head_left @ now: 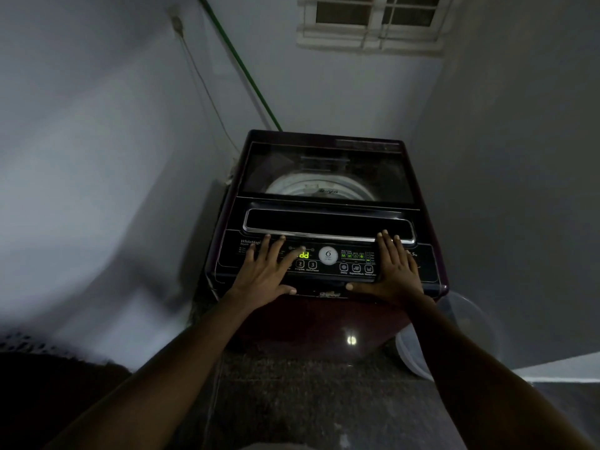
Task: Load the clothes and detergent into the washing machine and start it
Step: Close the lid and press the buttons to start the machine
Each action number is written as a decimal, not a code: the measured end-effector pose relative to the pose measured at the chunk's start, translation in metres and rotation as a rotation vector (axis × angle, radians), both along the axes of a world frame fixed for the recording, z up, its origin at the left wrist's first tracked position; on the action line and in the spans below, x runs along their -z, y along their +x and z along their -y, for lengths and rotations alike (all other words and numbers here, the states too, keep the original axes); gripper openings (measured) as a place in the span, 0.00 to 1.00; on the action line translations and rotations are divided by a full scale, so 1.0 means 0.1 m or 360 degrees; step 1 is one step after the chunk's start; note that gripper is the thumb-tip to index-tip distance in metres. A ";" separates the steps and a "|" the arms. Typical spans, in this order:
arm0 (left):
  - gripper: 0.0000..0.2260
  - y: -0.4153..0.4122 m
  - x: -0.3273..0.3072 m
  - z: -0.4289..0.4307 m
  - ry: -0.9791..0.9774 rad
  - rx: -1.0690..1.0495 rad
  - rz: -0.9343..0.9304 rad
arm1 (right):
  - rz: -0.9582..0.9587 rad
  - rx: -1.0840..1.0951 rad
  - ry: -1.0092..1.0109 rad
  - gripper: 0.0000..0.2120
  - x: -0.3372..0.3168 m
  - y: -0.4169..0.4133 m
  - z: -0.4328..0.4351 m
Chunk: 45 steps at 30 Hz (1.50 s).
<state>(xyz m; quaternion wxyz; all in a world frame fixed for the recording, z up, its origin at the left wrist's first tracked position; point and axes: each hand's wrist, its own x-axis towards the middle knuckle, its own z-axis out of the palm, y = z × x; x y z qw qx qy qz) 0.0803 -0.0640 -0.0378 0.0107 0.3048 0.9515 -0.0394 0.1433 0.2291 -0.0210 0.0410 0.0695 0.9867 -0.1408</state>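
Observation:
A dark maroon top-loading washing machine point(324, 319) stands in a room corner. Its glass lid point(324, 170) is down, and the pale drum shows through it. The control panel point(328, 266) at the front shows lit green characters and small green indicator lights. My left hand point(266, 271) lies flat on the left part of the panel, fingers spread, covering some buttons. My right hand point(393, 271) lies flat on the right part, fingertips at the chrome handle point(328, 237). Neither hand holds anything. No clothes or detergent are visible.
Grey walls close in on the left, back and right. A green pipe point(240, 63) and a thin cable point(201, 79) run down the back wall to the machine. A translucent plastic tub point(454, 336) sits on the floor at the right. A window point(373, 17) is high above.

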 end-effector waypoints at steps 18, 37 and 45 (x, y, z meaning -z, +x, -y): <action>0.65 -0.19 0.04 0.06 0.0150 -0.0202 0.0184 | -0.0038 0.0015 -0.0023 0.68 0.04 0.00 -0.02; 0.60 -0.19 0.03 0.08 0.0202 -0.0198 0.0237 | -0.0042 0.0057 -0.0104 0.64 0.04 -0.03 -0.03; 0.60 -0.22 -0.04 0.08 0.0357 -0.0252 0.0419 | -0.0056 0.0072 -0.0121 0.63 0.06 -0.03 -0.02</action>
